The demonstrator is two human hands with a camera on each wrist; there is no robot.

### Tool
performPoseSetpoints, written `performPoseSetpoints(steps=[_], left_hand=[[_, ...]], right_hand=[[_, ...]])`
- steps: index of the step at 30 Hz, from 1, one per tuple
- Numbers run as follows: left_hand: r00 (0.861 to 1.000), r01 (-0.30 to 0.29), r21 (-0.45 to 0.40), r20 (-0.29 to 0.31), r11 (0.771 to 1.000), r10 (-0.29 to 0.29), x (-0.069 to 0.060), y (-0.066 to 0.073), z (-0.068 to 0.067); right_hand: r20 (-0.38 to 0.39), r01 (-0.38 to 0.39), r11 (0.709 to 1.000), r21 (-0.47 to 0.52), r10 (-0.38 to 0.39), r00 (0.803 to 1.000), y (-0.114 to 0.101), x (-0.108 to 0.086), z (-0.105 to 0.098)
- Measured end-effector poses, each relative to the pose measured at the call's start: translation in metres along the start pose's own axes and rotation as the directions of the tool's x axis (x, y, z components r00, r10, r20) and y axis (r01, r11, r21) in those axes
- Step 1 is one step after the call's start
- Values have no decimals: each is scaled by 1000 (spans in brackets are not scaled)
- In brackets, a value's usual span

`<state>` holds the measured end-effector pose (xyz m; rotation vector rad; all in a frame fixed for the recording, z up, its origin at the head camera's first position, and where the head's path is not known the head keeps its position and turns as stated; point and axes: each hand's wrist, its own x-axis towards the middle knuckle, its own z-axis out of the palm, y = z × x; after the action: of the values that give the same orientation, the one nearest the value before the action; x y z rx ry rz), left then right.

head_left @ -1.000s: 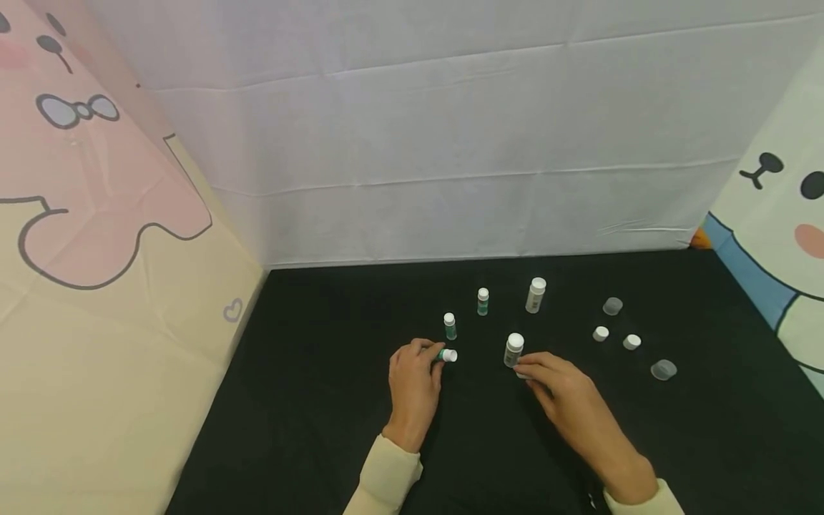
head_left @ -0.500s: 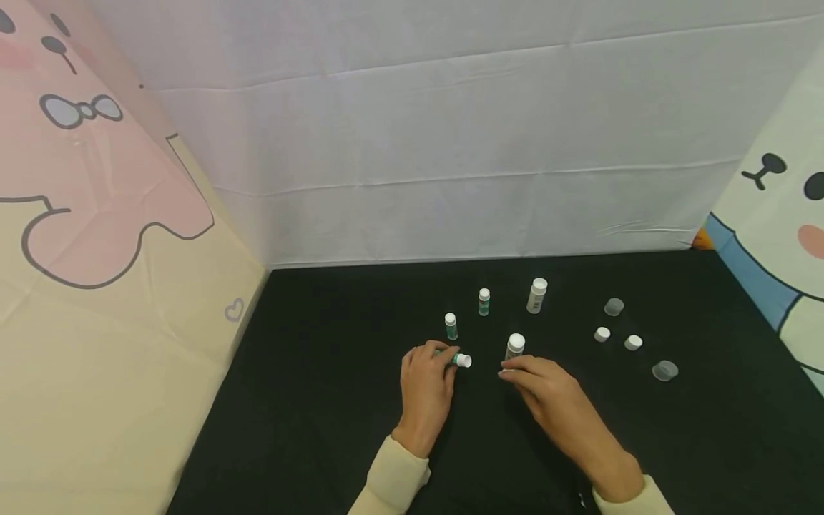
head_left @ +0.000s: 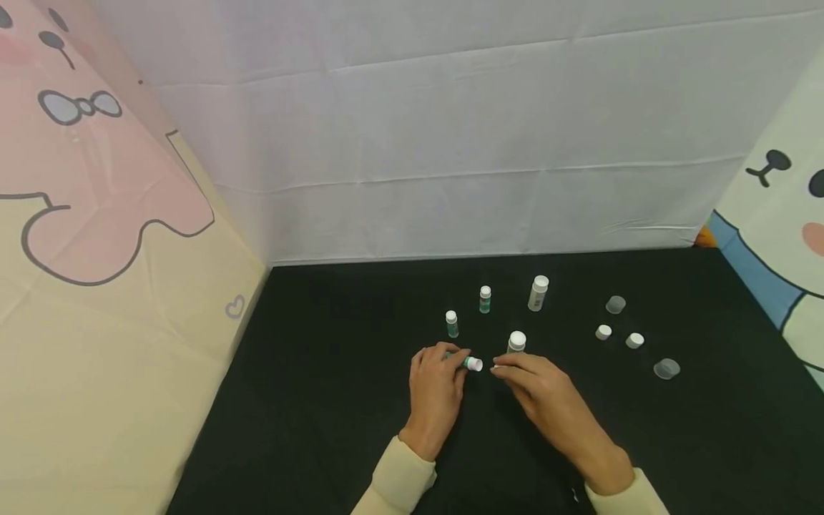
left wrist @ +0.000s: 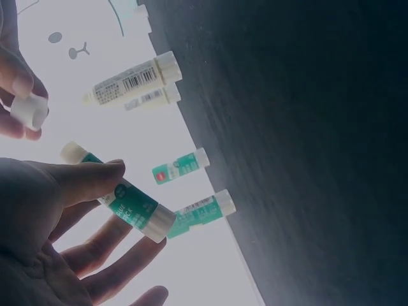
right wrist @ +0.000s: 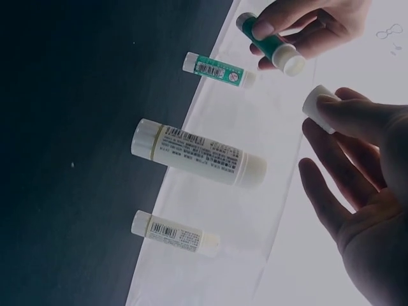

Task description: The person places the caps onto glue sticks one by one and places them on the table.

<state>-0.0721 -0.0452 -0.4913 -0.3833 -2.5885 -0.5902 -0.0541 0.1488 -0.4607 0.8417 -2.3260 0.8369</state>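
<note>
My left hand grips a green glue stick between thumb and fingers, tilted, its white end toward the right hand. That end looks uncapped, a pale round face showing in the right wrist view. My right hand pinches a small white cap between thumb and fingertips. A short gap separates cap and glue stick. Just behind the right fingers stands a white glue stick, its lower part hidden in the head view. A green glue stick stands upright behind the left hand.
Farther back stand another green glue stick and a second white glue stick. To the right lie two white caps and two translucent caps. A pale curtain rises behind the black table.
My left hand has moved right with the green glue stick. My right hand has moved left with the white cap, so the two are closer together. The standing glue sticks have stayed put.
</note>
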Motion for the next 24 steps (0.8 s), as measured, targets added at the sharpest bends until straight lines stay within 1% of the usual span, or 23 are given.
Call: performPoseSetpoints(steps=[4, 11, 17, 24], left_hand=[[1000, -1, -4, 7, 1000, 1, 0, 3, 1], [999, -3, -19, 42, 1000, 4, -3, 7, 1], [999, -26, 0, 31, 1000, 26, -4, 10, 1], [999, -36, -2, 32, 999, 36, -5, 13, 0]], right_hand=[[-7, 8, 1000, 25, -8, 1000, 0, 0, 3], [-12, 4, 1000, 22, -3, 1000, 0, 0, 6], [-1, -17, 999, 32, 17, 1000, -2, 0, 8], [7, -36, 999, 22, 36, 999, -1, -2, 11]])
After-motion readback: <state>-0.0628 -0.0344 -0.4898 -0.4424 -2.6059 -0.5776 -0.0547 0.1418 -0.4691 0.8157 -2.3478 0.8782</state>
